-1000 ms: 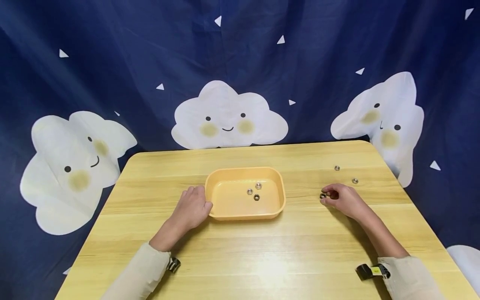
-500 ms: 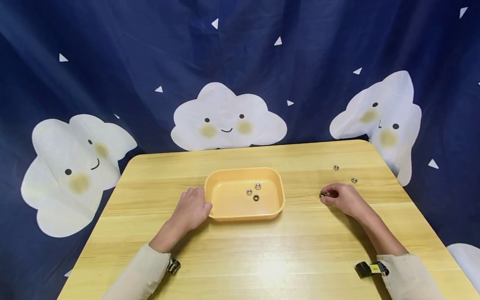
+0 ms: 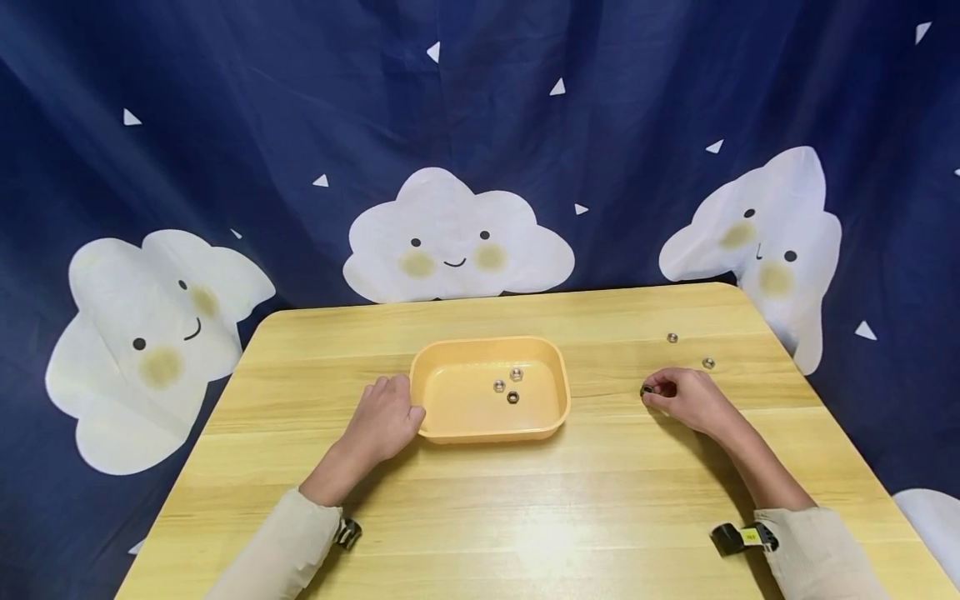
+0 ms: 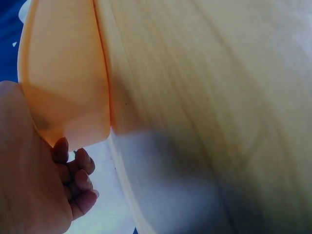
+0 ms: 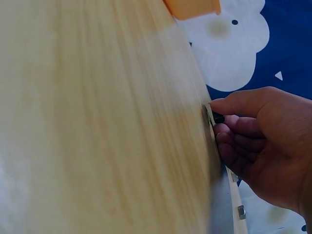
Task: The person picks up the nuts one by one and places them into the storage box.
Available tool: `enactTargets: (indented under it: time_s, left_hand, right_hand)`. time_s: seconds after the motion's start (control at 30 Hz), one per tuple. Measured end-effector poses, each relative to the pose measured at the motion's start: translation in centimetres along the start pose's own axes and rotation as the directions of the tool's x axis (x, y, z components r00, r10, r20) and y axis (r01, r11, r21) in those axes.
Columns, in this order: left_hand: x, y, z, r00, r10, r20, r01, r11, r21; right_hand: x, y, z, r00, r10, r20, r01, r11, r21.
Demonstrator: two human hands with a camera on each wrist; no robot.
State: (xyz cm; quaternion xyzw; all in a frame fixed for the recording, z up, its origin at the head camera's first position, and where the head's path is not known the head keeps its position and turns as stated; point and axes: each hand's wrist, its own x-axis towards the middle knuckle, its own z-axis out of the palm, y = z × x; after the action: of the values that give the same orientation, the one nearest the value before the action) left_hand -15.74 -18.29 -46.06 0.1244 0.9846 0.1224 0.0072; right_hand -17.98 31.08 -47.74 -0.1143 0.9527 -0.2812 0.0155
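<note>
My left hand (image 3: 386, 417) holds the left end of a yellow-orange plastic tray (image 3: 487, 435), its fingers curled at the end wall. In the left wrist view, those fingers (image 4: 80, 183) curl just beyond the corner of the tray (image 4: 68, 73). Inside lie two silver hex nuts (image 3: 517, 374) and a black hex nut (image 3: 513, 397). On the right of the table, my right hand (image 3: 686, 396) pinches another black nut (image 3: 647, 390) between thumb and forefinger, down close to the tabletop. The right wrist view shows this dark nut (image 5: 218, 117) partly hidden by the fingers.
Two more silver nuts lie on the wooden table (image 3: 480, 517) beyond the right hand, one farther back (image 3: 672, 337) and one nearer the right edge (image 3: 708, 363). Behind the table hangs a dark blue curtain (image 3: 480, 100) printed with white clouds.
The black nut at my right fingertips has turned slightly and is now more covered by them. The left hand and the tray stay in place.
</note>
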Motion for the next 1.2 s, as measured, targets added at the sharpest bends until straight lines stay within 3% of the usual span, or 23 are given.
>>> enactTargets:
  time_s: [0.53, 0.83, 1.2]
  left_hand:
    - [-0.2, -0.2, 0.2, 1.000, 0.009, -0.012, -0.009, 1.000, -0.005]
    - [-0.2, -0.1, 0.3, 1.000, 0.007, -0.003, -0.007, 1.000, -0.010]
    - [0.0, -0.1, 0.0, 1.000, 0.012, 0.000, -0.012, 1.000, 0.008]
  right_hand:
    - [0.5, -0.4, -0.3, 1.000, 0.006, 0.010, -0.007, 1.000, 0.021]
    - [1.1, -1.6, -1.0, 0.996, -0.068, -0.065, 0.069, 0.997, 0.014]
    - [1.5, -3.0, -1.8, 0.993, -0.068, -0.101, 0.074, 0.996, 0.050]
